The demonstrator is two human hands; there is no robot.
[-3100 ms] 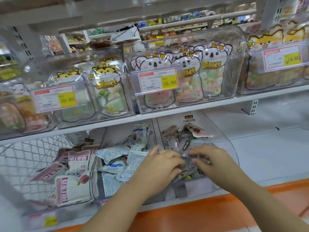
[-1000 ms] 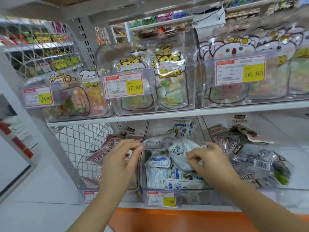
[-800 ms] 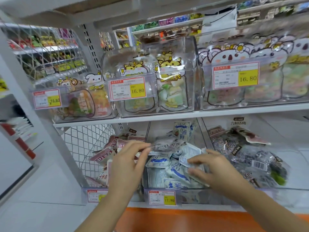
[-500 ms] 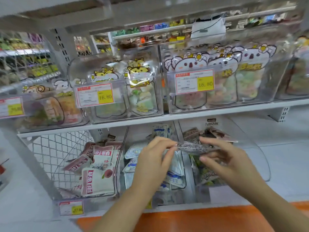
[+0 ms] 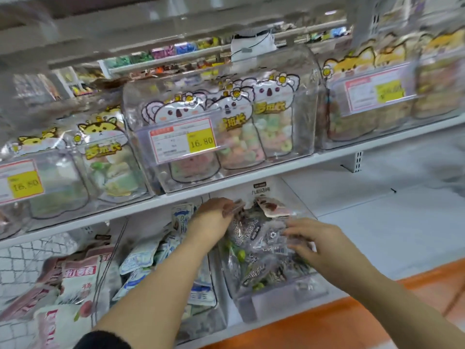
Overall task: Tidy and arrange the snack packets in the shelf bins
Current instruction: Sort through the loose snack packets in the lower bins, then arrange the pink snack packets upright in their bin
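On the lower shelf stand three clear bins. The right bin (image 5: pixel 279 302) holds clear packets with dark print (image 5: pixel 261 238). The middle bin (image 5: pixel 205 323) is full of blue-and-white packets (image 5: pixel 141 258), and pink-and-white packets (image 5: pixel 78 273) fill the left one. My left hand (image 5: pixel 214 215) reaches across to the back of the right bin and pinches the edge of a clear packet (image 5: pixel 235 210). My right hand (image 5: pixel 312 239) lies on top of the pile in the right bin, fingers spread flat on the packets.
The upper shelf (image 5: pixel 276 170) sits close above the bins and carries large clear boxes of koala-printed candy bags (image 5: pixel 234 132) with a 16.80 price tag (image 5: pixel 183 142). A wire mesh divider (image 5: pixel 22 260) closes the left side. White shelf surface (image 5: pixel 377 222) extends to the right.
The clear packet that both hands held in the air half a second ago is now down in the right bin. My left hand moved to the bin's back; my right hand flattened onto the pile.
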